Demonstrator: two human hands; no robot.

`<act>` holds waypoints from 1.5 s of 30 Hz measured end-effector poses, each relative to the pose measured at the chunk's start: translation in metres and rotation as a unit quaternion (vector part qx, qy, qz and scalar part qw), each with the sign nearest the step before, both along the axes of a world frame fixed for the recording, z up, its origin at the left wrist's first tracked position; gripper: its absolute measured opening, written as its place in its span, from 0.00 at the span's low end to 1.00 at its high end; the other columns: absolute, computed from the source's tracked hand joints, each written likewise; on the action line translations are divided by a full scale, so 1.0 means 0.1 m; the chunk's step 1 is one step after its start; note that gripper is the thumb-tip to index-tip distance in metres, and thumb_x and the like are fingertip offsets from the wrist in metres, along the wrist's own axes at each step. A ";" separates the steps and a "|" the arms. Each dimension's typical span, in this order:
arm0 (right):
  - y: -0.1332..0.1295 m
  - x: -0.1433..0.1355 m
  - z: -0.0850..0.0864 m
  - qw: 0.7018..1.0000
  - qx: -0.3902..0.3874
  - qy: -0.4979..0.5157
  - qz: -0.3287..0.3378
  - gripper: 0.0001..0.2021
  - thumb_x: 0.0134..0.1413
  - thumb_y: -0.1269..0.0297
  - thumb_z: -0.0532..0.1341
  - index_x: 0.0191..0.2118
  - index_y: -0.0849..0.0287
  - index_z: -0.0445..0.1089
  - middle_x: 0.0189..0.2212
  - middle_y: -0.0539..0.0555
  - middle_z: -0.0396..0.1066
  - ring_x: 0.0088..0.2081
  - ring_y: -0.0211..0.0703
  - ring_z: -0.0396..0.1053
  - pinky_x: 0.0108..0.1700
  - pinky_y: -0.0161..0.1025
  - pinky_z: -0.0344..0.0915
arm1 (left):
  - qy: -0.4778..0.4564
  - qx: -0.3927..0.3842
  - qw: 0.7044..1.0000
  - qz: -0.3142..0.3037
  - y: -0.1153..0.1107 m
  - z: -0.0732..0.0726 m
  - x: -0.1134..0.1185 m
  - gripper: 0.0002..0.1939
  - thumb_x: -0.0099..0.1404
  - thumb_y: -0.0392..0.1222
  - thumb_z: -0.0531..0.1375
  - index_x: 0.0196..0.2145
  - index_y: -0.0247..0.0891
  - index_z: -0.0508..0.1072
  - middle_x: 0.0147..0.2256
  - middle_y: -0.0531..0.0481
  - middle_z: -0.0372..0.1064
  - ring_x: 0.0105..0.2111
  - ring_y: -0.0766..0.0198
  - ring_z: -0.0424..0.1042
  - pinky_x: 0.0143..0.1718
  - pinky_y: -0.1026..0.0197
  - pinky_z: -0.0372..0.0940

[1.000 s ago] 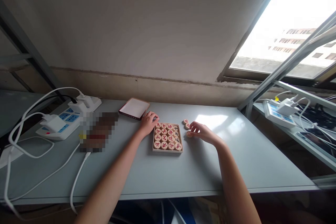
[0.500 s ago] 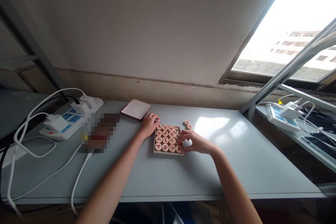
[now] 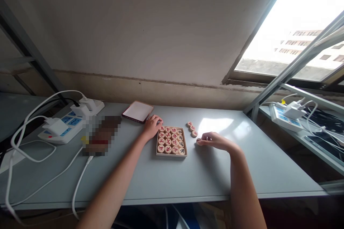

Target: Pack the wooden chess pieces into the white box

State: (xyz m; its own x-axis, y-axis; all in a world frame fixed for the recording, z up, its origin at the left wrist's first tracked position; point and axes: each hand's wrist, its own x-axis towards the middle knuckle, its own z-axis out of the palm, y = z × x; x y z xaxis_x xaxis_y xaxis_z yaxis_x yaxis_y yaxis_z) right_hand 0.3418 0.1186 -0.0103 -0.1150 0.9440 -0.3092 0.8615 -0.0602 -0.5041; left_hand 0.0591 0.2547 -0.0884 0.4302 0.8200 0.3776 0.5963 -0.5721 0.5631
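Note:
A shallow square box (image 3: 172,155) holds rows of round wooden Chinese chess pieces (image 3: 175,142), most with red characters and a column at the right with dark ones. My left hand (image 3: 152,127) lies at the box's upper left corner, its fingers stretched out and holding nothing I can see. Right of the box, my right hand (image 3: 213,139) pinches one chess piece (image 3: 199,142) low at the table. Just behind that piece, three red-marked chess pieces (image 3: 192,128) lie in a slanting row.
A box lid (image 3: 138,111) lies inside up behind my left hand. At the left are a power strip (image 3: 70,121), white cables (image 3: 80,179) and a pixelated item (image 3: 103,137). Another power strip (image 3: 286,117) sits on the right-hand surface. A wall (image 3: 150,89) bounds the grey table (image 3: 150,182).
My right hand has moved right from the box to the table with a chess piece. A dark-marked piece now shows at the box's lower right. My left hand stays at the corner.

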 end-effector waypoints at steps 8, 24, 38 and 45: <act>0.04 0.09 -0.09 0.994 0.068 -0.067 -0.044 0.24 0.49 0.39 0.52 0.24 0.58 0.65 0.23 0.51 0.65 0.24 0.37 0.59 0.25 0.35 0.54 | 0.001 -0.011 1.000 0.000 0.00 0.01 0.00 0.10 0.63 0.41 0.50 0.31 0.38 0.70 0.38 0.48 0.66 0.41 0.59 0.65 0.46 0.56 0.59; 0.42 -0.79 -0.19 0.940 0.313 -0.085 0.104 0.11 0.54 0.58 0.58 0.44 0.46 0.69 0.51 0.52 0.62 0.52 0.47 0.57 0.49 0.46 0.56 | -0.004 -0.010 1.000 -0.001 0.00 0.02 0.01 0.09 0.63 0.41 0.51 0.31 0.38 0.70 0.37 0.47 0.66 0.40 0.59 0.66 0.45 0.57 0.60; 0.51 -0.45 -0.41 0.923 0.336 -0.157 -0.100 0.13 0.54 0.50 0.55 0.39 0.49 0.69 0.48 0.52 0.65 0.50 0.48 0.59 0.51 0.50 0.53 | -0.003 -0.007 1.000 -0.004 0.02 0.01 0.01 0.12 0.64 0.43 0.49 0.32 0.39 0.70 0.37 0.47 0.66 0.39 0.59 0.66 0.43 0.57 0.60; 0.48 -0.49 -0.51 0.931 0.309 -0.182 -0.074 0.26 0.57 0.54 0.50 0.61 0.52 0.48 0.59 0.56 0.53 0.58 0.50 0.52 0.57 0.60 0.44 | -0.002 -0.005 1.000 -0.005 0.00 0.02 0.01 0.11 0.63 0.41 0.50 0.31 0.39 0.70 0.37 0.48 0.67 0.39 0.60 0.66 0.43 0.58 0.60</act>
State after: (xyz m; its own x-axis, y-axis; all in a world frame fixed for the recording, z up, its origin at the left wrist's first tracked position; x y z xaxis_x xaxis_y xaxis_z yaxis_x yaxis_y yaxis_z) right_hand 0.2927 0.1663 -0.0608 0.0365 0.9518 0.3045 0.9873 0.0128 -0.1583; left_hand 0.0601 0.2550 -0.0864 0.4369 0.8195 0.3708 0.5879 -0.5721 0.5719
